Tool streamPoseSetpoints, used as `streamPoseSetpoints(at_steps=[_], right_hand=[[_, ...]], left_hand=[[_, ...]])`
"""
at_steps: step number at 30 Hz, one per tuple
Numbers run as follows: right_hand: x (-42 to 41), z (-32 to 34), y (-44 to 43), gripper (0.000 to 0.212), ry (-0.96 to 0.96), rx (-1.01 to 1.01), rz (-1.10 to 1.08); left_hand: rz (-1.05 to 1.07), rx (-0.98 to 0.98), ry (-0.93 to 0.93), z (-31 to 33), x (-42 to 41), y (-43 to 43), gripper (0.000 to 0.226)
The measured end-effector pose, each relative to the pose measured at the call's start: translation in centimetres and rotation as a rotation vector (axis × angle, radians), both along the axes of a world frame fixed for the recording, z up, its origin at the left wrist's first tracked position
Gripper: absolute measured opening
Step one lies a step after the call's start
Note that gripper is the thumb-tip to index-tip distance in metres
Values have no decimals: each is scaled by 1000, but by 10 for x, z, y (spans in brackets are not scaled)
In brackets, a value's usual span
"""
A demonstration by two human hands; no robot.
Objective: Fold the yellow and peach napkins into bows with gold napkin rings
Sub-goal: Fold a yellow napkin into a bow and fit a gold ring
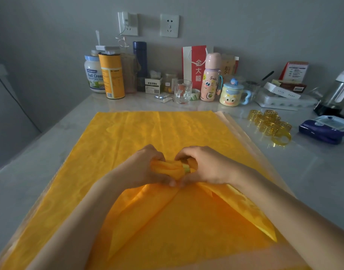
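Within right grip [204,166]: yellow napkin [167,169] (ringed)

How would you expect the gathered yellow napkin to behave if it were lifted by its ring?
Probably floppy: the yellow napkin bunches into soft pleats where the left hand and right hand grip it. Its flat tails would likely droop below the gold ring.

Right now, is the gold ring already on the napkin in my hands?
On. The gold ring wraps the bunched yellow napkin between left hand and right hand.
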State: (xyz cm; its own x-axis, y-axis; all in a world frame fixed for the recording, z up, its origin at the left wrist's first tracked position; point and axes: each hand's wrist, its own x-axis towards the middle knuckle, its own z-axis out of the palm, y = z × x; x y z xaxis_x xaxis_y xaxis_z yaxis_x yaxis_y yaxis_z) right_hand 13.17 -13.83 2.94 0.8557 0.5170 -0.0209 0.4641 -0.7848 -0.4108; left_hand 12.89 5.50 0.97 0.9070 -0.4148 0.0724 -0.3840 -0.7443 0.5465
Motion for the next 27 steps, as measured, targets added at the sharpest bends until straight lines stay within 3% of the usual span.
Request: streamPoseSetpoints(at_steps=[4, 6, 9, 10, 12, 14, 16, 18, 21, 24, 27], right_hand=[[-7, -1, -3, 77, -22, 0, 5], [-10, 3, -14, 83, 60, 41, -25], [-12, 3, -24, 71, 117, 129, -57], [-13, 0, -23, 65, 96, 134, -64], [-14, -6, -21, 62, 48, 134, -77], [-16, -6, -23, 76, 19, 88, -91], [-20, 2, -30, 98, 63, 40, -157], [-28, 8, -39, 106, 139, 13, -261], [-44, 5, -42, 84, 135, 26, -346], [-54, -8, -39, 48, -46, 102, -353], [-60, -21, -36, 21, -186, 211, -337]], left_hand=[[-11, -24, 126, -3, 2, 3, 53], [-27, -37, 128, -2, 0, 0, 48], [-73, 11, 104, -3, 0, -3, 38], [-77, 34, 108, -3, -2, -6, 45], [-57, 74, 68, -2, -4, -12, 83], [-23, 61, -15, 0, -4, -10, 106], [18, 30, -92, 13, -7, -10, 87], [-22, 61, -71, 24, -12, -13, 77], [-82, 214, 16, 26, -12, -29, 80], [-64, 413, -86, 16, -8, -43, 81], [-40, 406, -169, 6, -9, -46, 74]])
